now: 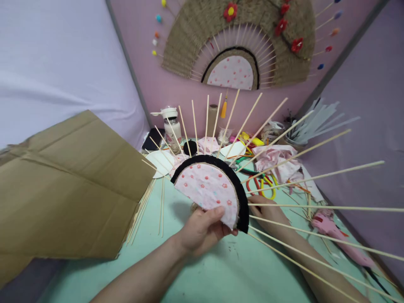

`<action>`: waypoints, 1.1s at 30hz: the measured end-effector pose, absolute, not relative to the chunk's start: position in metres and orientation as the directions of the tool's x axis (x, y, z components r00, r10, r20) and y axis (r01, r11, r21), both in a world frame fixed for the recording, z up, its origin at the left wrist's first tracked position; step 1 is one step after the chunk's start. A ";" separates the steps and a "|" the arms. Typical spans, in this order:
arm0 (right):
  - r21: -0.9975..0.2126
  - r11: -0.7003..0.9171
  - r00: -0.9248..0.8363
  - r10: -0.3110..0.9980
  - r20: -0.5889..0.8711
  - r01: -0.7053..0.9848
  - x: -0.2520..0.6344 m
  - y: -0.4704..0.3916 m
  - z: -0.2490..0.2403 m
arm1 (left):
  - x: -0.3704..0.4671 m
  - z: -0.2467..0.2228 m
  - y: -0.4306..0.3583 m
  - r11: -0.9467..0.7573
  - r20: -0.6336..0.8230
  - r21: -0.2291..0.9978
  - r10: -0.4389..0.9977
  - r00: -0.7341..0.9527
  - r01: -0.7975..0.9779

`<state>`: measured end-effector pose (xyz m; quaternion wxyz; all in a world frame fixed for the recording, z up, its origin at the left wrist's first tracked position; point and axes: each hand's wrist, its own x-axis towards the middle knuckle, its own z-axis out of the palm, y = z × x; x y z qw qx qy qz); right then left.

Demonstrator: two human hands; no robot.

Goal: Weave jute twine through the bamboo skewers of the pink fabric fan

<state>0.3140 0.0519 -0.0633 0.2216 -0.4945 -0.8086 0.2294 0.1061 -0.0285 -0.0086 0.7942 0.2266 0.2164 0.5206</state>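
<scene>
My left hand [205,229] grips the lower edge of a half-round fan base [208,185], thumb on its front. Pale cloth with small pink prints covers the base, and a thick black band [241,198] runs along its curved rim. Thin wooden sticks [315,169] spread out from that rim like rays. Behind the sticks at the right end of the rim is my right hand [265,212]; its fingers are bent and partly hidden, so whatever they pinch does not show. A bit of twine [194,207] peeks out behind the base above my left hand.
A large cardboard sheet [72,189] covers the left side. A pink glue gun [341,240] lies at right. Scissors [265,185], printed cloth [277,162], a lidded jar [172,128] and loose sticks [143,208] lie behind and beside. A finished fan [189,42] hangs on the wall.
</scene>
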 end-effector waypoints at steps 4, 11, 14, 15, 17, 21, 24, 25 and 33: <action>-0.648 0.538 -0.533 0.814 0.232 0.539 0.307 0.044 -0.063 | 0.104 -0.010 -0.024 0.316 -0.130 0.614 0.944 0.303 -0.723; -0.956 0.251 -0.635 0.766 0.102 0.149 0.297 0.010 -0.064 | 0.109 -0.023 -0.014 0.256 -0.199 0.684 0.966 0.163 -0.684; -0.997 0.060 -0.613 0.786 0.083 -0.057 0.287 0.006 -0.063 | 0.109 -0.027 -0.013 0.233 -0.180 0.723 0.972 0.148 -0.650; -0.996 -0.003 -0.594 0.803 0.053 -0.093 0.284 0.007 -0.062 | 0.109 -0.028 -0.013 0.223 -0.178 0.737 0.975 0.135 -0.639; -0.986 -0.113 -0.555 0.832 -0.028 -0.120 0.280 0.008 -0.059 | 0.108 -0.030 -0.012 0.206 -0.183 0.764 0.978 0.101 -0.612; -0.970 -0.222 -0.533 0.835 -0.136 -0.100 0.279 0.009 -0.053 | 0.107 -0.033 -0.010 0.193 -0.197 0.802 0.979 0.056 -0.565; -0.989 -0.146 -0.571 0.811 -0.126 0.011 0.281 0.011 -0.052 | 0.105 -0.033 -0.008 0.183 -0.207 0.810 0.978 0.020 -0.557; -0.994 -0.093 -0.562 0.819 -0.113 0.065 0.282 0.012 -0.052 | 0.104 -0.033 -0.007 0.177 -0.208 0.811 0.978 0.009 -0.558; -0.924 0.180 -0.250 0.963 0.097 0.337 0.286 0.019 -0.061 | 0.100 -0.032 -0.004 0.099 -0.180 0.793 0.981 -0.077 -0.601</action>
